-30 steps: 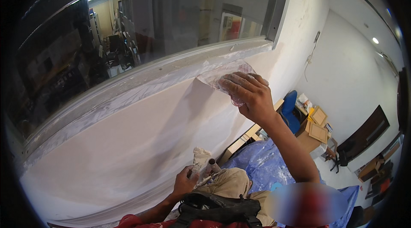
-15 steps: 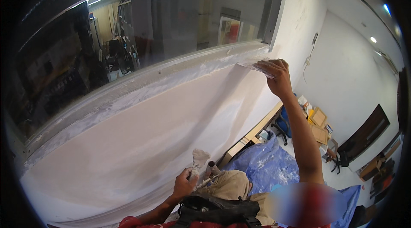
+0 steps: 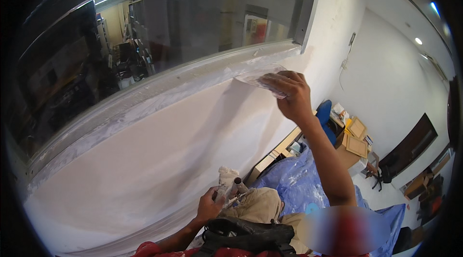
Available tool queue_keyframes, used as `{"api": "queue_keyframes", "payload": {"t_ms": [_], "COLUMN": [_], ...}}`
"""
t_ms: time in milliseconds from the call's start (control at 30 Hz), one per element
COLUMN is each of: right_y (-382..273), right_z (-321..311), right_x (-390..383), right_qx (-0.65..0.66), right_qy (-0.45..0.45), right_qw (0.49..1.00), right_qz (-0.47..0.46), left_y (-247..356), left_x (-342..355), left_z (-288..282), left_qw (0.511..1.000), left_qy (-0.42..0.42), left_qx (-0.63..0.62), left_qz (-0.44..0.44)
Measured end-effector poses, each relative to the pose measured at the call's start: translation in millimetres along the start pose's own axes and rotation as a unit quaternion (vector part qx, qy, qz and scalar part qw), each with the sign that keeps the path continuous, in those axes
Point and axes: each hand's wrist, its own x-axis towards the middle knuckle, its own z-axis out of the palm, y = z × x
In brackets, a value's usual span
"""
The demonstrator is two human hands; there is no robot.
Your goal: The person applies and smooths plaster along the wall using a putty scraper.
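My right hand (image 3: 293, 94) is closed on a wide, putty-smeared scraper (image 3: 258, 74), its blade against the ledge and wall top just under the window. Below that spreads the plastered wall (image 3: 159, 160), with pale and beige patches and a shadow from my arm. Lower down, my left hand (image 3: 210, 205) grips a putty knife (image 3: 227, 177) whose blade is caked with pale putty and points upward. The left fingers hide most of its handle. Beside that knife a grey pipe end (image 3: 238, 182) sticks up.
A large window (image 3: 193, 20) in a metal frame fills the upper left. Blue plastic sheeting (image 3: 294, 180) covers things at the lower right, beside a wooden ledge (image 3: 277, 155). Farther back are a blue chair (image 3: 325, 117), cardboard boxes (image 3: 357, 146) and a dark door (image 3: 415, 141).
My right hand has drawn the scraper leftward and slightly down along the ledge under the window. The left hand with the putty knife stays nearly in place.
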Motion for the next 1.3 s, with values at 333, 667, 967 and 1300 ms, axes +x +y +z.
{"api": "queue_keyframes", "payload": {"t_ms": [333, 667, 967, 1300], "right_y": [-100, 19, -50, -70], "right_z": [-5, 9, 12, 22], "right_x": [12, -13, -5, -56], "right_qx": [0.062, -0.04, 0.013, 0.002], "right_qy": [-0.012, 0.06, 0.026, 0.086], "right_qw": [0.998, 0.996, 0.999, 0.987], "right_qz": [-0.026, 0.042, 0.017, 0.135], "left_y": [27, 12, 5, 13], "left_x": [-3, -10, 0, -3], "left_z": [1, -14, -6, 4], "left_qw": [0.998, 0.998, 0.999, 0.998], "left_qy": [-0.034, 0.004, 0.0, 0.004], "left_qx": [0.012, -0.024, -0.018, 0.044], "left_qz": [-0.047, -0.058, -0.046, -0.036]}}
